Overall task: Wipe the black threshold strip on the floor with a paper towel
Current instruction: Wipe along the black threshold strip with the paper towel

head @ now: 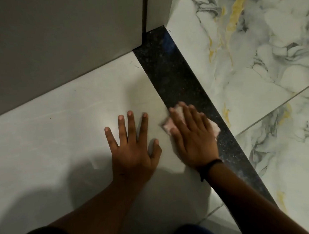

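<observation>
Right hand [193, 141] presses paper towel [171, 124] flat on black threshold strip's [168, 72] left edge; left hand [132, 148] splayed, empty, on pale tile [58, 134].

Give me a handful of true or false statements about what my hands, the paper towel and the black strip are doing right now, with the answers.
1. The right hand presses the paper towel flat. True.
2. The left hand holds a second towel. False: it lies empty, fingers spread, on the plain floor tile.
3. The towel lies partly on the black threshold strip. True.
4. The strip separates two identical tiles. False: the marble-patterned tile lies beyond it.
5. A dark band is on the left wrist. False: the right wrist.
</observation>
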